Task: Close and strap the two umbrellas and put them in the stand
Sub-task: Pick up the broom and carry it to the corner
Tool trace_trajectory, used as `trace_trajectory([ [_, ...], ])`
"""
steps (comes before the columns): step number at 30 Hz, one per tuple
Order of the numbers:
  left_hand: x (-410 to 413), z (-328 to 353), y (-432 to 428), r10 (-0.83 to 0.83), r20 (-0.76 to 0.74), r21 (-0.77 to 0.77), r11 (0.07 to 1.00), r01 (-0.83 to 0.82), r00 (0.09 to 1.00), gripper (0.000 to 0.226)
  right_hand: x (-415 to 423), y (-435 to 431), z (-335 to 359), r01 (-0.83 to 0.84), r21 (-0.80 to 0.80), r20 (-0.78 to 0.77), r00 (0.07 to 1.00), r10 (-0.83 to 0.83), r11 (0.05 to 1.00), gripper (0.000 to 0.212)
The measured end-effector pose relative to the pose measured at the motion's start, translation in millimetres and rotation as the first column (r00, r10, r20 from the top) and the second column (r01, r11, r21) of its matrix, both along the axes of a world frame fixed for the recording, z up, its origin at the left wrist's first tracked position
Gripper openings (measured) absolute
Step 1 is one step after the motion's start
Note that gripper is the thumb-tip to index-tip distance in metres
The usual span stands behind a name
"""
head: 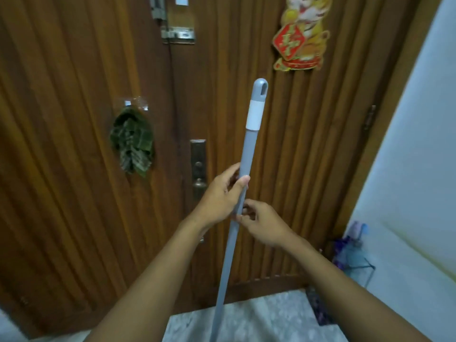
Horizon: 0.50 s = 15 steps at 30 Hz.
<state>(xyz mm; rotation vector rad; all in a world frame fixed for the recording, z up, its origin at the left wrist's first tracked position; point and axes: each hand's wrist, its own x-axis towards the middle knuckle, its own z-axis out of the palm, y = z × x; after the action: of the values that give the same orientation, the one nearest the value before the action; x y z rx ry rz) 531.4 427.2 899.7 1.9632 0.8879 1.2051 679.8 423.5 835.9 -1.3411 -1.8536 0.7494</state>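
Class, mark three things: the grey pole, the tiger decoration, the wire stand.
grey pole (248, 149): head view, shaft below the white band.
tiger decoration (289, 43): head view, its red diamond.
wire stand (362, 267): head view, top rail.

One grey pole (246, 156), with one white band (254, 114) and one hanging loop (263, 88) up top. Two hands: left hand (219, 196), right hand (261, 223), plus two bare forearms (153, 280). One wooden door (74, 144), two leaves. One tiger decoration (299, 33). One green folded thing (132, 141) on one clear hook (127, 103). One handle plate (198, 154) with one knob (199, 183). Two metal latches (177, 35) up high, far as can be made out. One hinge (369, 117). One wire stand (360, 267) in the corner, bluish and purple umbrellas (345, 250) in it, exact number impossible to tell, too blurry.
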Motion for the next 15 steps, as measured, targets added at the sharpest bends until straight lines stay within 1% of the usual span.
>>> trace_trajectory([
  [2, 43, 6, -10, -0.073, 0.015, -0.031, 0.997, 0.074, 0.997, 0.019, 42, -22, 7, 0.072, 0.004, -0.022, 0.997, -0.072, 0.997, 0.017],
  [5, 103, 12, -18, -0.195, 0.025, -0.051, 0.979, 0.196, 0.98, 0.022, 104, -52, 10, 0.168, -0.042, -0.027, 0.985, -0.169, 0.985, 0.037],
  [6, 123, 14, -19, -0.235, 0.035, -0.052, 0.97, 0.237, 0.971, 0.034, 124, -62, 8, 0.186, -0.069, -0.008, 0.982, -0.187, 0.98, 0.043],
  [7, 142, 17, -21, -0.274, 0.043, -0.061, 0.959, 0.276, 0.961, 0.047, 142, -71, 5, 0.207, -0.098, 0.013, 0.978, -0.207, 0.973, 0.045],
  [9, 182, 19, -24, -0.361, 0.061, -0.083, 0.927, 0.365, 0.93, 0.058, 175, -89, -2, 0.286, -0.105, 0.046, 0.958, -0.282, 0.953, 0.031],
  [10, 202, 21, -28, -0.405, 0.068, -0.084, 0.908, 0.409, 0.912, 0.057, 191, -98, -4, 0.347, -0.092, 0.051, 0.938, -0.344, 0.933, 0.023],
  [11, 221, 22, -33, -0.444, 0.085, -0.081, 0.889, 0.45, 0.892, 0.05, 206, -106, -6, 0.413, -0.075, 0.05, 0.911, -0.41, 0.908, 0.021],
  [13, 258, 23, -38, -0.536, 0.107, -0.068, 0.836, 0.544, 0.838, 0.027, 236, -123, -8, 0.522, -0.04, 0.053, 0.853, -0.52, 0.852, 0.026],
  [15, 296, 20, -41, -0.613, 0.107, -0.046, 0.783, 0.62, 0.783, 0.019, 263, -143, -9, 0.603, -0.031, 0.059, 0.797, -0.601, 0.797, 0.028],
])
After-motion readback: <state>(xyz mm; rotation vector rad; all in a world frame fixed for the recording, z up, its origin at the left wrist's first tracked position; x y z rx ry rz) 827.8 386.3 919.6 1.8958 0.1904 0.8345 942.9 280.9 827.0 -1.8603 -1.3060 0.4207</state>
